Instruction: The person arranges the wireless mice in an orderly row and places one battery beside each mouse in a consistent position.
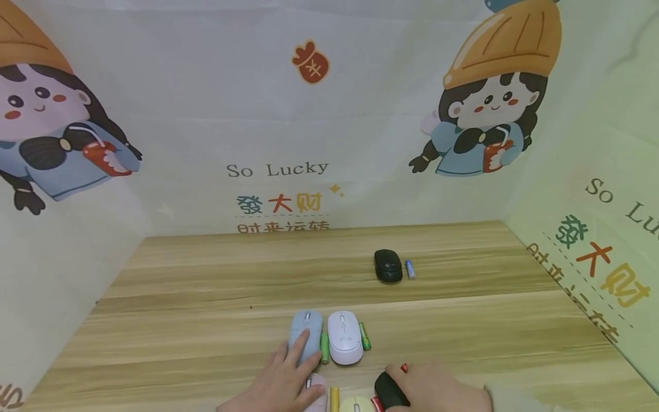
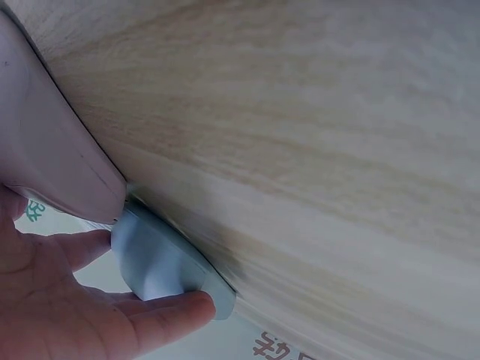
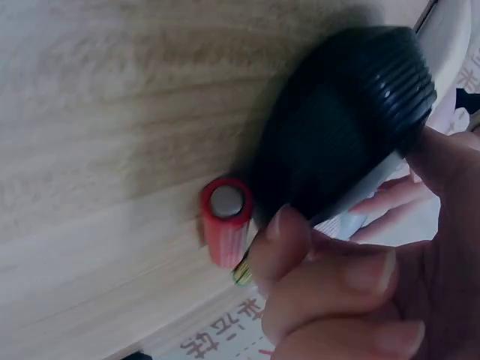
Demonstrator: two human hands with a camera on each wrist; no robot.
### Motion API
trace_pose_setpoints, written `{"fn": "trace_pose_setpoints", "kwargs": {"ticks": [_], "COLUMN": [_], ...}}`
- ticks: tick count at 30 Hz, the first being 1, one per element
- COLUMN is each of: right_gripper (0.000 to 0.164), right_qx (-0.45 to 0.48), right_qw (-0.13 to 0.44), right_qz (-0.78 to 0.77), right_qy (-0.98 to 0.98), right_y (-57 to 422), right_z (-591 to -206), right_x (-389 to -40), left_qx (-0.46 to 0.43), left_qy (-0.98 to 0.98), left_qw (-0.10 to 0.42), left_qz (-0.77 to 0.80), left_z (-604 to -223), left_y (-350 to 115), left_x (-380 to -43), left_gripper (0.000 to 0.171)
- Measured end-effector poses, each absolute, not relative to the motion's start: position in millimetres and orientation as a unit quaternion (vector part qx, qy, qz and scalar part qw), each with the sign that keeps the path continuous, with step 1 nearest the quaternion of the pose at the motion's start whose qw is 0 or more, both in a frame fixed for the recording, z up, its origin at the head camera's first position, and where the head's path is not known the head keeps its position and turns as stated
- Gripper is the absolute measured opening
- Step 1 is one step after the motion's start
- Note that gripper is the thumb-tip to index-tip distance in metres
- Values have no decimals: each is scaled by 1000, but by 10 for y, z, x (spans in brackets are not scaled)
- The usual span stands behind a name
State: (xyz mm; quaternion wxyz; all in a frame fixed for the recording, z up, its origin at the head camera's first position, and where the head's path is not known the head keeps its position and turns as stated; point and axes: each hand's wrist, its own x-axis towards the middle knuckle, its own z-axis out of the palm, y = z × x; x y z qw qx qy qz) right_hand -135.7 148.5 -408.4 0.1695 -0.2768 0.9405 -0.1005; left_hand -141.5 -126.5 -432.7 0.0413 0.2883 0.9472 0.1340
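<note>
My left hand [image 1: 288, 372] lies over a light blue mouse [image 1: 304, 325], one finger along its top and others by its sides. In the left wrist view, nearly straight fingers [image 2: 176, 319] touch the blue mouse [image 2: 161, 259]. A pink mouse [image 1: 318, 382] lies under its thumb. My right hand [image 1: 427, 386] grips a black mouse [image 1: 388, 392] between thumb and fingers. Beside its fingertips in the right wrist view is a red battery [image 3: 226, 225], its flat end toward the camera, right against the black mouse [image 3: 337, 127].
A white mouse [image 1: 345, 337] sits between a green battery [image 1: 324, 348] and another green battery [image 1: 365, 336]. Nearer are a yellow battery [image 1: 334, 399], a pale yellow mouse [image 1: 357, 405] and another red battery [image 1: 378, 404]. Farther back lie a second black mouse [image 1: 388, 266] and a blue battery [image 1: 409, 269].
</note>
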Motion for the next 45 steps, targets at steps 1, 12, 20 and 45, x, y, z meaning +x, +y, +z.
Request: {"fn": "trace_pose_setpoints", "kwargs": {"ticks": [1, 12, 20, 45], "right_gripper": [58, 70, 58, 65], "right_qx": [-272, -206, -230, -89], "right_qw": [172, 201, 172, 91], "right_qz": [-99, -114, -171, -137], "right_qy": [941, 951, 942, 982], "right_y": [1476, 1402, 1361, 1556], "right_z": [-4101, -4118, -3917, -4115], "right_x": [-1352, -1338, -1484, -2236], "left_qx": [289, 285, 288, 281], "left_qy": [947, 946, 946, 945], "left_qw": [41, 49, 41, 55], "left_qz": [135, 146, 146, 157], "left_z": [-4326, -4325, -4323, -4317], "left_y": [-1264, -1263, -1263, -1265], "left_x": [-1412, -1412, -1403, -1401], "left_gripper": [60, 59, 59, 59]}}
